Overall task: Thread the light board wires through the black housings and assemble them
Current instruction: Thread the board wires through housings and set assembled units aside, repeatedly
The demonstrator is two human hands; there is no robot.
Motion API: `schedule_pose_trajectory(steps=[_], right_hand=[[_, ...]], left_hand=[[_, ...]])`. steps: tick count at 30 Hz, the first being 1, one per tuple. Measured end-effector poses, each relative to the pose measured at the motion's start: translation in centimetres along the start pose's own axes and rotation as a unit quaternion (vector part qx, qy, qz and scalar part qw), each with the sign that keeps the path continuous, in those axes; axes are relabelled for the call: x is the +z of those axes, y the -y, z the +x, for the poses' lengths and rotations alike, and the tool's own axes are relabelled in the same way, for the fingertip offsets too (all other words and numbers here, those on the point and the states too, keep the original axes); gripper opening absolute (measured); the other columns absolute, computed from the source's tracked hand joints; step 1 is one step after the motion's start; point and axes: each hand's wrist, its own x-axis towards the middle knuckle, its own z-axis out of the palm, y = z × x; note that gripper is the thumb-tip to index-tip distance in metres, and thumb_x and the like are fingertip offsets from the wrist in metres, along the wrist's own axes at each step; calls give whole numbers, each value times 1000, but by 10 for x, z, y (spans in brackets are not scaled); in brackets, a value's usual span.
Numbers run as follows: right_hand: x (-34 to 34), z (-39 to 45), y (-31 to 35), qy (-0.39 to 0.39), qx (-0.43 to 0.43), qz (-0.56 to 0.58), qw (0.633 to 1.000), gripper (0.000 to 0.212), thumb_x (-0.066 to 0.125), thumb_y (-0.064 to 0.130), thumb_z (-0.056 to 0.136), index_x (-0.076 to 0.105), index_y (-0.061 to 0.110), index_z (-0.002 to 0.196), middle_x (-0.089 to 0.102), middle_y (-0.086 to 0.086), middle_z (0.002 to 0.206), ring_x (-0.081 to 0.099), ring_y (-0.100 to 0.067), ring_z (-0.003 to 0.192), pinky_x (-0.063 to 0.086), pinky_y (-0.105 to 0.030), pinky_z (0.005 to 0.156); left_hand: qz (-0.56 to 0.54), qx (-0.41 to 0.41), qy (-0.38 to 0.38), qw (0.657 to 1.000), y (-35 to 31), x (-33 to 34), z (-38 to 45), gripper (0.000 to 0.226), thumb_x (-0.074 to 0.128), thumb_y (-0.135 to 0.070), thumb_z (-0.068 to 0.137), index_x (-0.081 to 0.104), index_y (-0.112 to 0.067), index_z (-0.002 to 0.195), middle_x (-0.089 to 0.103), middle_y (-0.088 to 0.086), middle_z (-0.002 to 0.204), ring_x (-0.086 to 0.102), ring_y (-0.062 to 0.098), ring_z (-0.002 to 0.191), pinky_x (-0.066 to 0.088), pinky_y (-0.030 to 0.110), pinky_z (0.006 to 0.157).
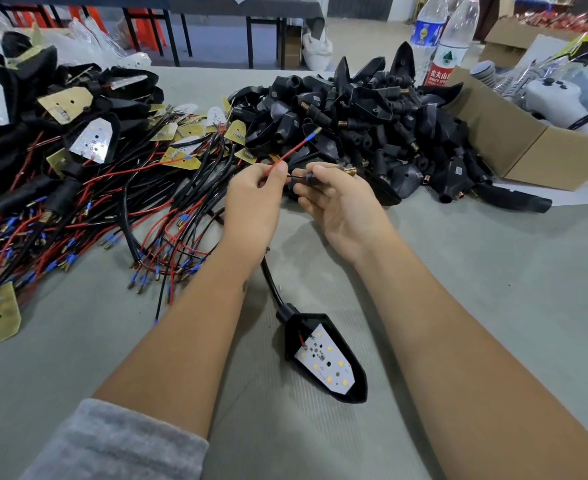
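Note:
My left hand (254,199) pinches a red wire (292,151) whose blue-sleeved tip points up and right. My right hand (337,199) holds a small black stem piece (311,177) with a brass threaded end (349,170); a black wire runs into it from the left. Below my hands lies a black housing (323,358) on the grey table, a white light board (325,358) seated inside it. Its black cable (271,277) leads up toward my hands.
A heap of light boards with red and black wires (77,202) fills the left. Loose black housings and stems (354,123) are piled behind my hands. A cardboard box (528,147) and two water bottles (441,46) stand at the right back.

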Motion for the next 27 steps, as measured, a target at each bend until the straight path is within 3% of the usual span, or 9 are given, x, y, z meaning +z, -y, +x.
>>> schedule_pose_trajectory(steps=[5,10,14,18,21,24,27], right_hand=[[0,2,0,-24,-4,-37,999,9,55,7,95,61,5,101,56,2,71,45,-11,57,38,-24,56],[-2,3,-3,-25,-12,-1,1000,14,59,3,93,59,11,81,49,1,63,43,-9,54,38,-24,56],[-4,3,-4,-8,-25,-52,998,12,64,3,89,61,10,80,50,7,53,39,-9,55,34,-24,58],[-3,2,-6,9,-33,-92,995,1,66,6,88,66,4,88,59,3,57,41,-13,57,33,-28,63],[0,2,-6,5,-40,-122,992,13,64,10,92,67,-2,97,56,2,55,45,-11,53,31,-25,59],[1,4,-5,-25,-14,-82,996,23,53,23,100,65,4,93,50,0,60,43,-10,51,36,-23,55],[-1,4,-4,-50,-28,-48,997,25,45,23,103,66,11,97,51,-1,66,47,-10,55,45,-23,55]], left_hand=[[-59,-24,31,997,-3,1,0,28,41,-21,102,56,-17,78,42,-8,54,31,4,42,24,23,45],[-33,-21,53,998,-5,3,-4,22,42,-21,100,47,-22,79,45,-6,58,33,4,44,27,22,47],[-22,10,70,997,-6,7,-9,17,40,-22,101,44,-21,84,46,-5,58,38,5,48,34,20,51],[-41,14,66,997,-7,7,-11,17,35,-24,104,49,-19,96,49,-2,66,44,3,48,36,16,48],[-14,22,62,998,-6,7,-9,22,36,-21,103,56,-15,97,53,-4,68,48,2,52,37,18,52],[1,22,49,999,-6,5,-6,26,35,-19,104,59,-16,93,53,-4,68,47,-2,49,37,13,50],[19,3,36,999,-4,5,-4,29,34,-23,103,57,-23,84,49,-4,63,41,5,49,32,25,51]])
